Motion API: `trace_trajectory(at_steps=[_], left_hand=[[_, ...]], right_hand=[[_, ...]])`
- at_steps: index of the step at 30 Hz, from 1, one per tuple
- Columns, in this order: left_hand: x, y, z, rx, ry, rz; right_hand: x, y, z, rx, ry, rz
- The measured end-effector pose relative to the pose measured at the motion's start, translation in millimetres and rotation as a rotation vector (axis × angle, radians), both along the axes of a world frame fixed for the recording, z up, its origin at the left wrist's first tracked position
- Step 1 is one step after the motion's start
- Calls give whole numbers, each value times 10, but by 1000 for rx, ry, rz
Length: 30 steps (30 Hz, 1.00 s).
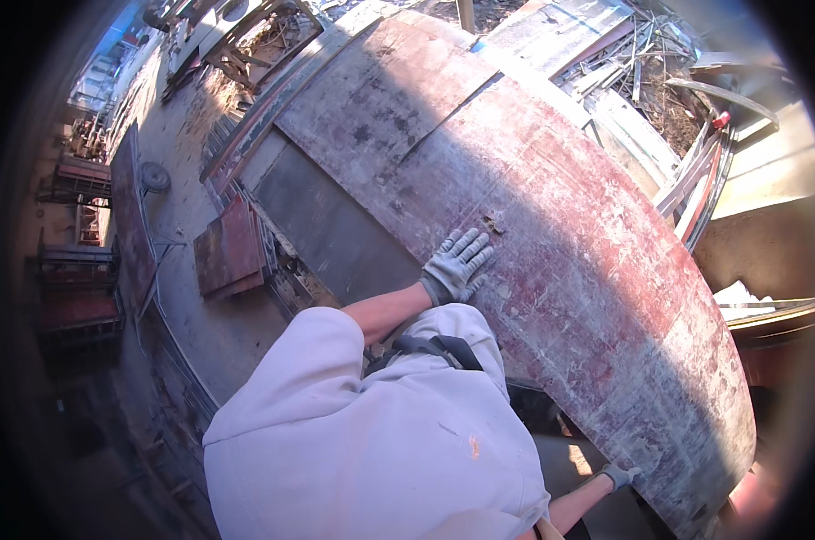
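A large, worn reddish panel (569,297), like a used plywood sheet, stretches from the upper middle to the lower right. My left hand (459,267), in a grey-white work glove, lies flat on it near its near edge, fingers outstretched and holding nothing. Just beyond those fingertips is a small broken hole (491,225) in the surface. Far to the right, my gloved right hand (619,475) grips the panel's near edge; a fingertip or thumb shows on top, and the other fingers are hidden. A darker grey sheet (326,225) lies partly beneath the panel at the left.
Scrap strips (637,63) are heaped beyond the panel. On the left stand smaller reddish boards (232,247), a long leaning panel (136,225) and a wheel (155,176). Curved metal strips (713,180) and a tan sheet (790,162) are at the right.
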State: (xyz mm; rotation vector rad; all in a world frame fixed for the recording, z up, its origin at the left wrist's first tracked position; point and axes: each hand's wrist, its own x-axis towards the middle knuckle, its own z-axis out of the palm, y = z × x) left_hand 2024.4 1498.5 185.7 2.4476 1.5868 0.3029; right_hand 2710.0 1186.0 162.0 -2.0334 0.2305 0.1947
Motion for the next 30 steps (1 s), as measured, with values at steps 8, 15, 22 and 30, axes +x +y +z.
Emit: trace_trajectory(at_steps=[8,15,22,30], left_hand=[[163,164,-90,111,-42,22],[154,162,-89,111,-36,10],[102,111,-134,88,-49,-6],[191,166,-113,140,-65,-19]], right_hand=[[-237,649,462,291,94,-96],[-432,718,596,217,95,-69],[-453,552,483,292,124,-158],[-197,395,353,117,-20,-15]])
